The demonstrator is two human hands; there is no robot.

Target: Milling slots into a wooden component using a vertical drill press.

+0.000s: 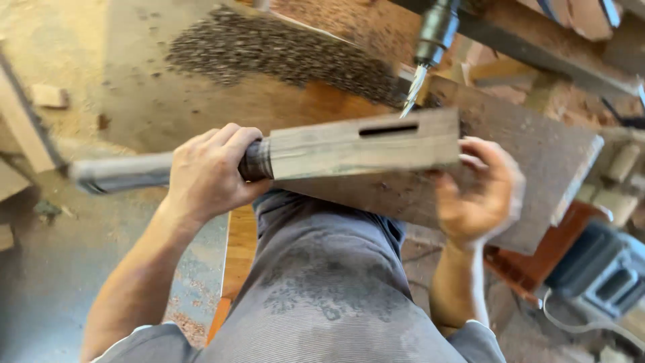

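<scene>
Item: long wooden workpiece (349, 144), squared at one end and turned round toward the other, a narrow slot (388, 130) already cut through its squared face. It is held in the air at the middle of the view, above the person's lap, long axis running from 9 o'clock to 3 o'clock, squared end pointing to 3, slotted face turned up toward the tool. Left hand (211, 175): closed fully around the round neck just beside the square shoulder. Right hand (480, 195): blurred, fingers curled under and against the squared end, thumb on the end face; it appears to support rather than clamp. Drill bit (413, 91) in a dark chuck (437, 30): at 12 o'clock from the slot, its tip just above the piece's far edge, apart from the slot. Judged step: the mortise is being presented to or checked at the bit; a further pass would call for lining the slot under the tip and holding the piece level. Beyond: a dark board (524, 168) beneath the squared end, a heap of dark shavings (282, 54) at 11 o'clock, grey trousers (322, 289) below, sawdust on the floor (60, 40).
</scene>
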